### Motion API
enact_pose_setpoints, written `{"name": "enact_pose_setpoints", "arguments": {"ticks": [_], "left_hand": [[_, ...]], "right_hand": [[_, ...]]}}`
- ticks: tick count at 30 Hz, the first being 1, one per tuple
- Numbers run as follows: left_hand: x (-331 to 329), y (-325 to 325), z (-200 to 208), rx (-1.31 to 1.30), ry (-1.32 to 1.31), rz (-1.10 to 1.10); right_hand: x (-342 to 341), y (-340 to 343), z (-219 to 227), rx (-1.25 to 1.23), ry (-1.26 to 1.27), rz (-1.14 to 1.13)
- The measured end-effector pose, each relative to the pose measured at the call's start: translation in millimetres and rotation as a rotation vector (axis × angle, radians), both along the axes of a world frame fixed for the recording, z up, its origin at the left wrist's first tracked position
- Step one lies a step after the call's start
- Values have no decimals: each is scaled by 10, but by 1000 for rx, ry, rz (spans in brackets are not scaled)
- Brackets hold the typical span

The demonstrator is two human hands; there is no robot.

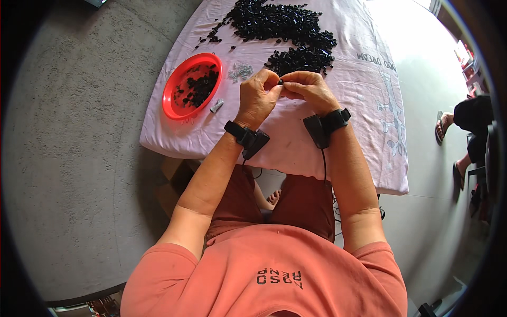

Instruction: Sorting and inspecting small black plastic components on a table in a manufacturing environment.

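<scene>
My left hand (pixel 259 96) and my right hand (pixel 310 91) meet over the cloth-covered table, fingertips pinched together. Between them is a small black piece (pixel 280 82), mostly covered by the fingers; it resembles the loose pieces beyond. Just past my hands lies a heap of small shiny black pieces (pixel 298 59), joined to a larger pile (pixel 274 22) farther back. Left of my left hand stands a red plastic basin (pixel 167 100) with black pieces inside. A cluster of small clear pieces (pixel 242 72) lies between basin and hand, and a small grey cone-shaped item (pixel 216 105) sits nearer.
A pale pink printed cloth (pixel 359 153) covers the table, whose near edge is close to my lap. Black devices with cables are strapped to both wrists. At the right, another person's sandalled foot (pixel 442 127) rests on the floor. A cardboard box (pixel 174 179) is under the table's left corner.
</scene>
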State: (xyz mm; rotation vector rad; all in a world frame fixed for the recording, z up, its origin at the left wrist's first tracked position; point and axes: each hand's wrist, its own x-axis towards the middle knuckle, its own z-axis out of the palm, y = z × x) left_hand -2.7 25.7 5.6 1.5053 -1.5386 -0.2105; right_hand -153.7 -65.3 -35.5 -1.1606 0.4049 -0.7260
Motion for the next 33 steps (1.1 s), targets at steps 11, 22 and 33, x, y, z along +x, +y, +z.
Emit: {"name": "enact_pose_setpoints", "arguments": {"ticks": [11,22,33], "left_hand": [[26,9,22,-43,-93,-24],[153,6,-68,173,288,-80],[171,56,-44,173,259,-97]], "right_hand": [[-6,8,41,-5,-6,-6],[-13,29,80,25,-28,16],[11,66,142,46,30,29]]}}
